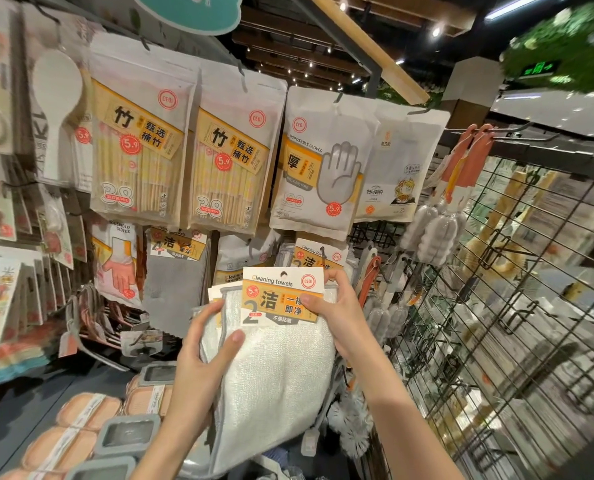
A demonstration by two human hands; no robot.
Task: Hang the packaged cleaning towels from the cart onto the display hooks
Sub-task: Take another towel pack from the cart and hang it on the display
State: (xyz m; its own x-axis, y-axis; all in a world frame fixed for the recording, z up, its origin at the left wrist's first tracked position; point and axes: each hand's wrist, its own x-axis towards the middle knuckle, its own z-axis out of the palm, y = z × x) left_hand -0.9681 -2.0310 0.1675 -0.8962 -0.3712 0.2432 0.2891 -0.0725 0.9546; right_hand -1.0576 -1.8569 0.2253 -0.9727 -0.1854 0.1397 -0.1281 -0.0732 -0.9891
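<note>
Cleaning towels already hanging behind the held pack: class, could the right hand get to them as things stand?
Probably not yet: the right hand pinches the held pack's header card, which covers the hanging cleaning towels behind.

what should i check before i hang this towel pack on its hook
1. Pack held by both hands: ok. The left hand grips the cloth edge and the right hand pinches the header card of the cleaning towels pack.
2. Hang hole in the header card uncovered: ok, no finger over it.
3. Label facing outward: ok.
4. Matching row found: ok, the same hung towel cards sit just behind.
5. Hook tip visible and free: cannot tell, the held pack hides it.
6. Only one pack in the grip: cannot tell, more card edges show behind the front one.
</note>
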